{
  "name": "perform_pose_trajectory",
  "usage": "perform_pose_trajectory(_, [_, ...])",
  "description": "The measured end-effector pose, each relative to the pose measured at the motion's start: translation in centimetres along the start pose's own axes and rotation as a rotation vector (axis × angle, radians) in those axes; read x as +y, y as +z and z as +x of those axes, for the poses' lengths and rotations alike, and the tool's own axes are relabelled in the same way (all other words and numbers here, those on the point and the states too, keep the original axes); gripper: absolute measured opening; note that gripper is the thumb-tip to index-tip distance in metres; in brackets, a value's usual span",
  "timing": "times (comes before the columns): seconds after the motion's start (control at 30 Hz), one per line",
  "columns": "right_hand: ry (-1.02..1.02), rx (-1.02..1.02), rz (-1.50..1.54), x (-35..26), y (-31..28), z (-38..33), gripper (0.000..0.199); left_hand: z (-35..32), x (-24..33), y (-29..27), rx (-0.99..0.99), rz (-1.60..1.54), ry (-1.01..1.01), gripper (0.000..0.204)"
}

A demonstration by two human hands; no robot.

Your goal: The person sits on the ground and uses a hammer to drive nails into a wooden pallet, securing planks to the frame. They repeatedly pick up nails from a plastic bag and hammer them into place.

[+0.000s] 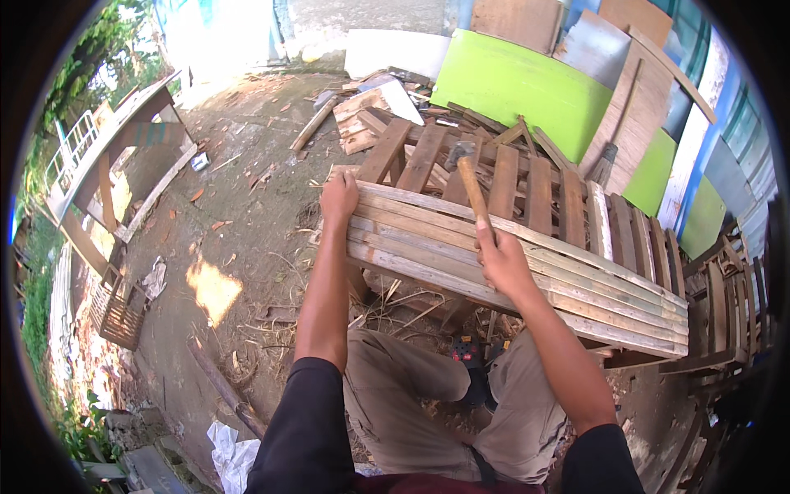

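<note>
A hammer (475, 191) with a wooden handle is in my right hand (504, 265), fingers wrapped round the lower handle. Its metal head points away from me, over the far edge of a set of long wooden slats (502, 259). These slats lie side by side across a wooden frame in front of my knees. At their left end, my left hand (339, 198) is closed on the corner of the farthest slat. Whether a nail is between its fingers I cannot make out. Beyond the slats, several darker wooden crosspieces (502, 183) stretch out in a row.
Scrap wood (362, 119) lies heaped behind the frame, near a green panel (527, 86) leaning on the wall. A broom head (605, 165) stands by the boards. To the left are a tipped wooden table (140, 136) and a basket (119, 313). More slatted wood (724, 305) stands right.
</note>
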State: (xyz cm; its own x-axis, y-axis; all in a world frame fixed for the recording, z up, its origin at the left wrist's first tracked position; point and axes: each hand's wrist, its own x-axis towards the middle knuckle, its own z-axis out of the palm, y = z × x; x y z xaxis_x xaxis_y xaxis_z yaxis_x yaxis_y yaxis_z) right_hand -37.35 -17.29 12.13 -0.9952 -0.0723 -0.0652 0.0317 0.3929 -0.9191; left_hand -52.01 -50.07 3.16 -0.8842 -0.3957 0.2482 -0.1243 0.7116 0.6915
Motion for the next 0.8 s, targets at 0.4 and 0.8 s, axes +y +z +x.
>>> perform_pose_trajectory(0.4, [-0.027, 0.431, 0.657, 1.9, -8.5, -12.0, 0.047, -20.6, 11.0, 2.8, -0.274, 0.334, 0.459, 0.073])
perform_pose_trajectory(0.8, [0.251, 1.156, -0.168, 26.0, -15.6, -35.0, 0.033, -50.8, 30.0, 5.0, -1.046, -0.959, 0.475, 0.029])
